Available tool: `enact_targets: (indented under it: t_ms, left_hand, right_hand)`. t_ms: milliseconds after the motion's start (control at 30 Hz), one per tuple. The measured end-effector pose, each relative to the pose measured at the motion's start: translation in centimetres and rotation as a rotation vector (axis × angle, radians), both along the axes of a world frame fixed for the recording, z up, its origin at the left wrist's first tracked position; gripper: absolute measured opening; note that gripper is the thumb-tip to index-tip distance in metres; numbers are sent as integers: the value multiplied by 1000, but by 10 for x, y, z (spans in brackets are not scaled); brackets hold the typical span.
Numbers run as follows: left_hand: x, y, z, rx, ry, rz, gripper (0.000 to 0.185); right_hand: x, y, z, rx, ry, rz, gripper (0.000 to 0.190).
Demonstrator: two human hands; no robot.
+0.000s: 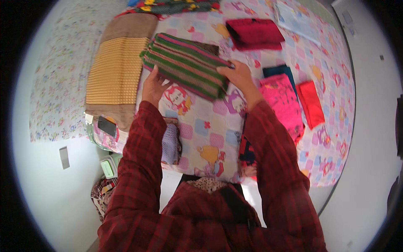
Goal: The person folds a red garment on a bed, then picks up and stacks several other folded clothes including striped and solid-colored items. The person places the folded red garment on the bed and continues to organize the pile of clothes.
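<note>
A folded striped knit garment, in green, pink and brown, is raised at a tilt above the bed. My right hand grips its right end, with the thumb lying on top. At the lower left edge is my left hand, thumb against the fabric and fingers partly beneath it. Behind the garment a piece of dark brown fabric peeks out. Between my forearms, close to my left sleeve, lies a folded lavender knit with a dark patterned edge.
The bed's cartoon-print sheet carries folded clothes: dark red, bright pink, red, teal and pale blue. A brown-and-yellow pillow lies left, above a phone. Walls flank the bed.
</note>
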State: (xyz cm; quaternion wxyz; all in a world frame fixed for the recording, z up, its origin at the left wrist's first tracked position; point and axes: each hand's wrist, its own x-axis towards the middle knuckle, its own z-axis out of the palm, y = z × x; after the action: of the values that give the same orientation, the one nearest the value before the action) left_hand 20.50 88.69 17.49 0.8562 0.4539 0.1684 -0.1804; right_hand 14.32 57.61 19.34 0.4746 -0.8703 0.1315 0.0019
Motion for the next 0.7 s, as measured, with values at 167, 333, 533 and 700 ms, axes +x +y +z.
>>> enact_targets:
  t_ms: [167, 333, 533, 700]
  left_hand:
    - [-89, 42, -140, 361, 64, -411, 39]
    - [-140, -26, -143, 64, 542, -204, 36]
    - [-94, -90, -133, 12, 524, -146, 31]
    - [-79, -108, -168, -49, 550, -24, 27]
  right_hand:
    - [-55, 31, -31, -318, 83, 16, 69]
    - [-175, -64, -60, -777, 166, -140, 77]
    - [-210, -122, -85, -882, 258, -178, 88]
    - [-193, -103, -89, -995, 418, -177, 89]
